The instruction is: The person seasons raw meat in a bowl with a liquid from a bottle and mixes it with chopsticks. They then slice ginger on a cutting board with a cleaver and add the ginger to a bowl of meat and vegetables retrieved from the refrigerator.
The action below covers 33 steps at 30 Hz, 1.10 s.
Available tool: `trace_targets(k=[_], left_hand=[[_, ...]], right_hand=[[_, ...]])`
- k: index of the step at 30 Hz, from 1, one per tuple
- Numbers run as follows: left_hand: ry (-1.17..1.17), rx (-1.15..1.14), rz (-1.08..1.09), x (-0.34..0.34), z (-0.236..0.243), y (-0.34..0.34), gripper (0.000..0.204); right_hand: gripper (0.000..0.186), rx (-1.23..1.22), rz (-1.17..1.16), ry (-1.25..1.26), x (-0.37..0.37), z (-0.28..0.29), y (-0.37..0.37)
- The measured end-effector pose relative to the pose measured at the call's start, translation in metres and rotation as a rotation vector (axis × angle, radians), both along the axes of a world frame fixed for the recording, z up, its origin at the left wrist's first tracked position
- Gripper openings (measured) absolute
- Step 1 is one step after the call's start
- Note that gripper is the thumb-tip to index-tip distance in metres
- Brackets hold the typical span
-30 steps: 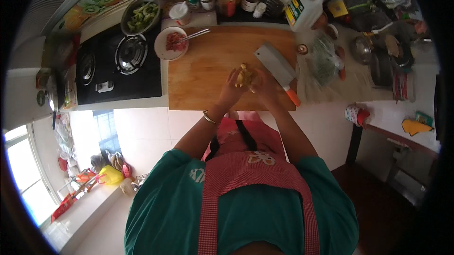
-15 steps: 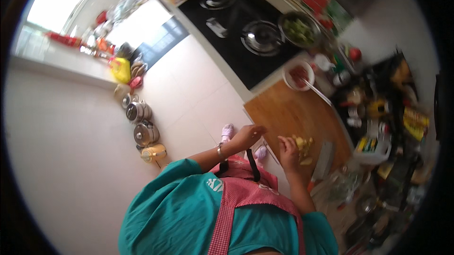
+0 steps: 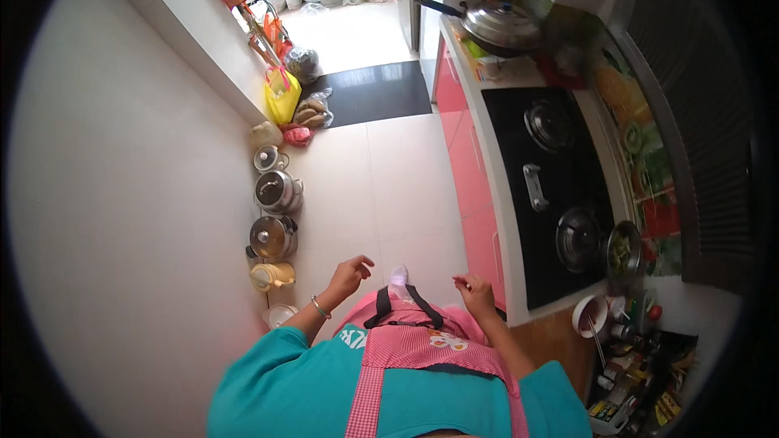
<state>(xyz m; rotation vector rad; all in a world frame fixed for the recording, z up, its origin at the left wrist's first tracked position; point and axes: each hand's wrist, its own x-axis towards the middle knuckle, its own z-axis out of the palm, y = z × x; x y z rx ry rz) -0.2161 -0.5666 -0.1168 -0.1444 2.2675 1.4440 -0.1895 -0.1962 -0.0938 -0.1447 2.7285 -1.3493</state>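
Observation:
My left hand hangs in the air above the tiled floor, fingers slightly curled but apart, holding nothing visible. My right hand is also open and empty, beside the pink cabinet fronts. Part of the wooden cutting board shows at the counter's end, behind my right arm; the cleaver is not visible. A white bowl with chopsticks sits by the board, and a steel bowl of greens is beside the black gas stove.
Pots and a yellow kettle line the floor along the left wall. A yellow bag and other bags lie near a dark mat at the doorway ahead. A lidded wok sits at the counter's far end.
My view and body have turned left toward the doorway. Both hands have left the yellow food pieces on the board and moved out over the floor beside the counter.

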Motion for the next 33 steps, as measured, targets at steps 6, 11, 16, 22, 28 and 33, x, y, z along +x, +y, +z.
trace_targets(k=[6, 11, 16, 22, 28, 33], left_hand=[[0.125, 0.268, 0.202, -0.198, 0.028, -0.05, 0.04], [0.194, 0.365, 0.355, -0.354, -0.002, -0.106, 0.044], [-0.188, 0.06, 0.661, -0.376, -0.11, -0.264, 0.054], [-0.835, 0.175, 1.033, -0.299, -0.111, -0.369, 0.027], [-0.842, 0.309, 1.009, -0.439, -0.151, -0.368, 0.013], [-0.455, 0.41, 0.63, -0.697, -0.197, -0.416, 0.006]], right_hand=[[0.013, -0.081, 0.12, -0.001, -0.184, 0.021, -0.085], [0.016, -0.102, 0.229, -0.151, -0.366, 0.031, -0.149], [0.015, -0.26, 0.337, -0.133, -0.574, 0.031, -0.253], [0.015, -0.197, 0.555, 0.127, -0.797, 0.102, -0.375], [0.019, 0.092, 0.508, 0.34, -1.031, 0.124, -0.435], [0.019, 0.3, 0.45, 0.39, -1.222, 0.158, -0.44]])
